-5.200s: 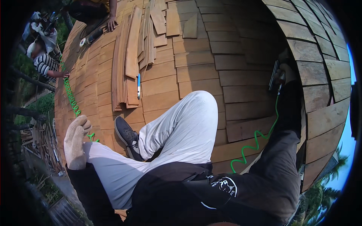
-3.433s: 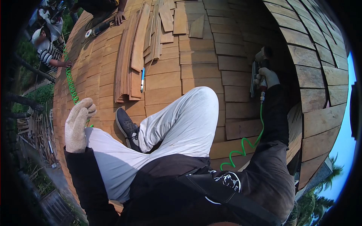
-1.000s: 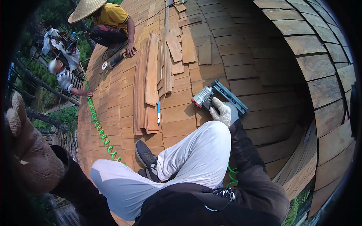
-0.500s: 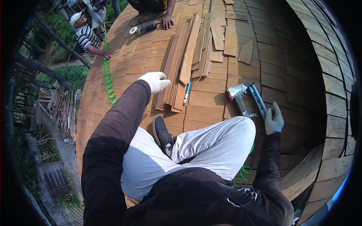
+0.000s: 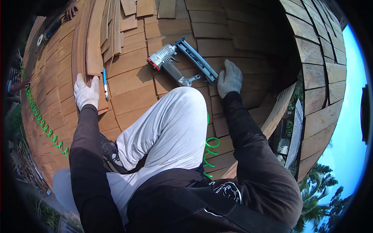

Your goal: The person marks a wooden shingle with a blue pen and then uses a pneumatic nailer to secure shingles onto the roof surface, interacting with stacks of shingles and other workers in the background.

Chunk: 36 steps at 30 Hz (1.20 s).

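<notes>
My left hand (image 5: 86,92), in a white knit glove, lies over the near end of a stack of long wooden shingles (image 5: 80,46). Its thumb and fingers are spread apart; the fingertips partly hide behind the wood. A blue and white pen (image 5: 105,85) rests just right of it. Beside the magazine end of a nail gun (image 5: 174,71) is my right hand (image 5: 230,79), also gloved, fingers stretched out and holding nothing I can see. The nail gun lies on its side on the shingled roof (image 5: 130,91), past my raised knee.
A green coiled hose (image 5: 44,126) runs down the left; another green coil (image 5: 210,153) shows beside my knee. An angle grinder (image 5: 50,31) lies at upper left near another person's hand (image 5: 72,9). Loose shingles (image 5: 113,29) lie beyond the pen. At right, a shingled slope (image 5: 314,77) borders open sky.
My view has swung to the right. My left hand has come down from above the stack onto its near end. My right hand stays by the nail gun, which has not visibly moved.
</notes>
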Tool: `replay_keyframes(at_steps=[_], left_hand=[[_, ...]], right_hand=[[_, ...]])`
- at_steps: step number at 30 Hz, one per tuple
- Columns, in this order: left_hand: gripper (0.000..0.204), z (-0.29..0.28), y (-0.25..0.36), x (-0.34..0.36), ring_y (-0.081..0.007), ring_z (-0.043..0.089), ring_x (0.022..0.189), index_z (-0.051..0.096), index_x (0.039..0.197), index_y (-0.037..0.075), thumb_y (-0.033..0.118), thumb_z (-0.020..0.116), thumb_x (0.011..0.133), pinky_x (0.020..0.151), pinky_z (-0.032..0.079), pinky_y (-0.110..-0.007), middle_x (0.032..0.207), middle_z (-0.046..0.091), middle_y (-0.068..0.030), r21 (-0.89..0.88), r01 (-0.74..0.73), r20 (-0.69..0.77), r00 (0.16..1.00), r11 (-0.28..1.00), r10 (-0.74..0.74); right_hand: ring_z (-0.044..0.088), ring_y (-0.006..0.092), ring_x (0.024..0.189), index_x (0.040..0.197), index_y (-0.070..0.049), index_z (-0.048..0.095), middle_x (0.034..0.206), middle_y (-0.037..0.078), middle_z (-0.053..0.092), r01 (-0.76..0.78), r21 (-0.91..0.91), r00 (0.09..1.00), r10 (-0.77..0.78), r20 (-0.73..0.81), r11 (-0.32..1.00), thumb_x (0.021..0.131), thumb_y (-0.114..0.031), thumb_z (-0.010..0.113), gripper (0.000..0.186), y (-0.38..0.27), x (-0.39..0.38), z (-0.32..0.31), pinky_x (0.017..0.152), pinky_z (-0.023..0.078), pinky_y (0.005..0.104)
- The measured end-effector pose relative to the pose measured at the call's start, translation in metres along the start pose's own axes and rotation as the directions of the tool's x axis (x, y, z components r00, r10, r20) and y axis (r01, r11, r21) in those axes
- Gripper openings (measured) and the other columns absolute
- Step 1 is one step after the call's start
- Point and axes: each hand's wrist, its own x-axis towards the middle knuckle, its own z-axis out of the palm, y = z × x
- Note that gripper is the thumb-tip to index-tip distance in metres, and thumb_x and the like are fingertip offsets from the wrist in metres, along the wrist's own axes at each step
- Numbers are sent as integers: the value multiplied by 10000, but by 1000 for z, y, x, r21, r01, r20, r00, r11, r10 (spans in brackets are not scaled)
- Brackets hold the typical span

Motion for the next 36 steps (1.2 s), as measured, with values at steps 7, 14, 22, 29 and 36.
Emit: replay_keyframes(at_steps=[7, 14, 22, 29, 36], left_hand=[[830, 43, -10, -23, -361, 400, 1440, 400, 1561, 108, 478, 714, 887, 1203, 315, -509, 1537, 459, -175, 266, -184, -139, 964, 946, 226], [852, 38, -4, -22, -356, 429, 1418, 402, 1563, 114, 446, 748, 859, 1180, 347, -512, 1509, 480, -162, 292, -154, -146, 968, 944, 203], [891, 38, -21, -16, -379, 365, 1457, 325, 1599, 102, 472, 723, 894, 1208, 304, -511, 1570, 406, -188, 255, -213, -48, 972, 943, 232], [934, 45, -34, -6, -397, 310, 1489, 264, 1623, 86, 456, 718, 895, 1233, 261, -485, 1604, 349, -216, 197, -322, 67, 947, 926, 315], [908, 1, -46, 1, -366, 280, 1526, 265, 1613, 28, 355, 718, 897, 1258, 233, -427, 1641, 319, -214, 129, -399, 265, 896, 908, 357]], right_hand=[[557, 380, 1238, 1307, -47, 621, 1302, 165, 637, -4, -50, 997, 8, 79, 999, 912, -90, 604, 398, 5, -6, -2, 1082, 429, 503], [582, 381, 1215, 1290, -45, 643, 1291, 180, 647, -18, 4, 999, 18, 44, 1000, 897, -81, 628, 395, 7, 0, 1, 1069, 453, 499], [579, 372, 1307, 1363, 58, 592, 1362, 254, 620, -428, 186, 862, 461, -210, 885, 940, -221, 674, 513, 114, 40, -44, 1096, 470, 428], [698, 291, 953, 1288, -147, 678, 1104, 91, 728, -928, 173, 323, 944, -72, 331, 999, -580, 516, 545, 427, 22, -112, 817, 569, 408], [643, 213, 811, 1296, -178, 655, 1073, 7, 687, -571, 815, 521, 808, 273, 93, 1013, -523, 554, 457, 466, 50, -76, 706, 541, 353]])
